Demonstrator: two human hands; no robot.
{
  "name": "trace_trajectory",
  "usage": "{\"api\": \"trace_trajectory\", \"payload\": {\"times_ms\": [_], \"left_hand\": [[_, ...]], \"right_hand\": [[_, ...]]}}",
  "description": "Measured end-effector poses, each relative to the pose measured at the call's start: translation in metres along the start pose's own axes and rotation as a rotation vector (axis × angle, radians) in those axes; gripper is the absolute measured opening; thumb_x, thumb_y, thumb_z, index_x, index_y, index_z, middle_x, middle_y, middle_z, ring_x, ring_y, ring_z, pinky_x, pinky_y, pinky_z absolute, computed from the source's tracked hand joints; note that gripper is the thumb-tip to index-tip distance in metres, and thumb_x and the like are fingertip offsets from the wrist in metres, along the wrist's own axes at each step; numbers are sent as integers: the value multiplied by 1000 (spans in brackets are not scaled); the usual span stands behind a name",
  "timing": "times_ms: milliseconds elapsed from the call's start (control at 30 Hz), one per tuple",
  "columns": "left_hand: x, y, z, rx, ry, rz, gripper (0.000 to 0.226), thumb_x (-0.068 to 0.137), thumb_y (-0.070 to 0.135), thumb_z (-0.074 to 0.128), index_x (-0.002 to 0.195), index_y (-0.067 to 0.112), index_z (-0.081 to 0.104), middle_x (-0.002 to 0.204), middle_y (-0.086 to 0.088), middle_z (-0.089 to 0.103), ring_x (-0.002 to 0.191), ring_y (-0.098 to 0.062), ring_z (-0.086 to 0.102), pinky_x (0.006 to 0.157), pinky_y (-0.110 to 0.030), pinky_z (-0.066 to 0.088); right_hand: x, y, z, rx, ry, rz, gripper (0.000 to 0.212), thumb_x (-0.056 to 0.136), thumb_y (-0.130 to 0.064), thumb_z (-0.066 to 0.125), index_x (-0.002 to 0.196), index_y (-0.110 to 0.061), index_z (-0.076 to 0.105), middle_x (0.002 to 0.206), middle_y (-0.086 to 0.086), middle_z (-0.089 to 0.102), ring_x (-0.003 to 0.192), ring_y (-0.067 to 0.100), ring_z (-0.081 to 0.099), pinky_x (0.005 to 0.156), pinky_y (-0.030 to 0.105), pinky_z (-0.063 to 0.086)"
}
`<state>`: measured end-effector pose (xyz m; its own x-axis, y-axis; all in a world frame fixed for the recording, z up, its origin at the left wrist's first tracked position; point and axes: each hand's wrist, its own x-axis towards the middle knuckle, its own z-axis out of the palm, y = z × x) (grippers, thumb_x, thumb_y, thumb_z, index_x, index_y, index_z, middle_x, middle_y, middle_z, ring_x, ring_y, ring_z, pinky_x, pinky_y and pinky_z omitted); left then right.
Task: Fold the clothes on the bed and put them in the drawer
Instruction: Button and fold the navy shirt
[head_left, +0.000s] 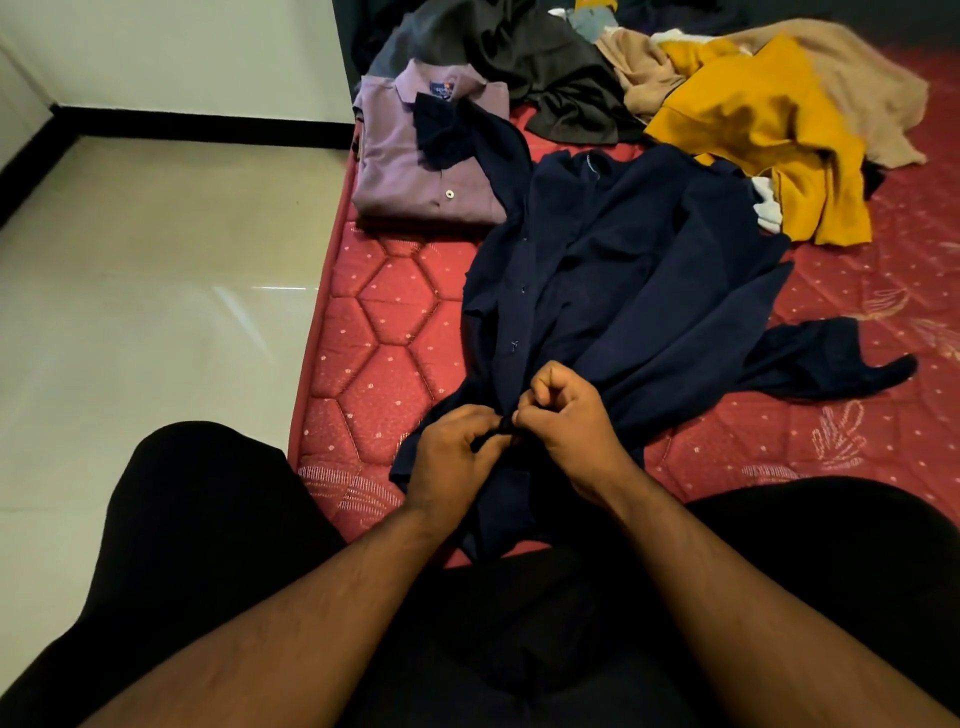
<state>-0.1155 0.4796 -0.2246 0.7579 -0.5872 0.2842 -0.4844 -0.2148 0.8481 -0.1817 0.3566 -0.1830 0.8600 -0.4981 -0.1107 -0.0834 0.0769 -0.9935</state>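
Curled fingers hide the button on the navy shirt (613, 270); the left hand (452, 457) and right hand (566, 415) pinch its placket. The shirt lies rumpled, front up.

Home bedroom. Red quilted mattress (395, 332) with hexagon stitching lies low, its left edge right at the glossy cream tiled floor (156, 291). Plain pale wall (171, 52) with black skirting (197, 122) behind. Household laundry on the mattress: folded mauve shirt (415, 171) near its far left edge, navy shirt (623, 270) spread mid-mattress, loose pile of grey, beige and mustard clothes (675, 93) along the far edge.
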Motion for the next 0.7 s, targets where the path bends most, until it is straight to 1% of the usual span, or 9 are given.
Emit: {"api": "trace_trajectory", "payload": {"times_ms": [133, 233, 300, 333, 400, 433, 500, 567, 700], "left_hand": [[1, -2, 0, -49, -52, -22, 13, 72, 16, 78, 77, 4, 74, 79, 9, 63, 74, -3, 60, 70, -15, 49], [1, -5, -1, -1, -109, -9, 16, 74, 21, 78, 74, 7, 72, 76, 10, 61, 69, -5, 59, 65, -25, 50], [2, -4, -2, 38, -128, -27, 18, 76, 24, 79, 79, 9, 71, 79, 8, 61, 72, -8, 59, 67, -29, 50], [4, -3, -3, 9, -126, -57, 18, 75, 23, 80, 85, 12, 70, 80, 7, 61, 74, -7, 58, 70, -27, 50], [6, 2, -7, -235, -136, -224, 39, 71, 12, 84, 101, 23, 61, 85, 6, 60, 76, -4, 57, 75, -19, 49], [7, 3, -10, -377, -137, -302, 47, 70, 7, 84, 102, 25, 55, 86, 4, 60, 77, -5, 57, 76, -18, 49], [10, 2, -12, -473, -106, -327, 36, 71, 10, 83, 93, 21, 57, 85, 2, 62, 76, -7, 58, 75, -22, 49], [9, 0, -12, -366, -68, -258, 18, 73, 20, 80, 82, 16, 66, 81, 2, 65, 77, -8, 60, 76, -23, 48], [4, 3, -6, -194, 46, -118, 9, 76, 15, 77, 81, 9, 73, 83, 1, 66, 81, -6, 61, 78, -14, 45]], "right_hand": [[0, 5, -5, 131, -7, 88, 38, 71, 18, 52, 70, -16, 35, 60, 4, 39, 55, 12, 38, 53, 25, 40], [1, 2, -8, 123, -43, 141, 39, 74, 21, 49, 67, -14, 34, 58, 4, 41, 53, 10, 44, 49, 20, 42], [1, -1, -7, 140, -53, 145, 36, 73, 17, 52, 65, -14, 34, 60, 6, 40, 52, 8, 43, 48, 18, 41], [1, -1, -7, 148, -46, 144, 36, 73, 16, 52, 65, -14, 34, 61, 7, 39, 51, 7, 41, 48, 18, 40], [0, 1, -6, 156, -11, 143, 36, 76, 16, 51, 67, -14, 35, 63, 8, 38, 50, 7, 37, 48, 16, 37], [0, 2, -6, 156, 3, 143, 34, 76, 14, 53, 67, -15, 37, 63, 8, 38, 50, 7, 36, 48, 16, 35], [0, 4, -6, 135, 12, 140, 31, 76, 11, 56, 70, -16, 41, 63, 6, 41, 53, 9, 36, 49, 17, 34], [1, 3, -6, 81, 12, 138, 33, 80, 15, 55, 73, -15, 45, 64, 4, 45, 54, 8, 37, 51, 17, 35], [1, -1, -7, -14, -9, 158, 26, 83, 11, 59, 77, -14, 51, 60, 2, 44, 51, 7, 39, 50, 18, 35]]}}
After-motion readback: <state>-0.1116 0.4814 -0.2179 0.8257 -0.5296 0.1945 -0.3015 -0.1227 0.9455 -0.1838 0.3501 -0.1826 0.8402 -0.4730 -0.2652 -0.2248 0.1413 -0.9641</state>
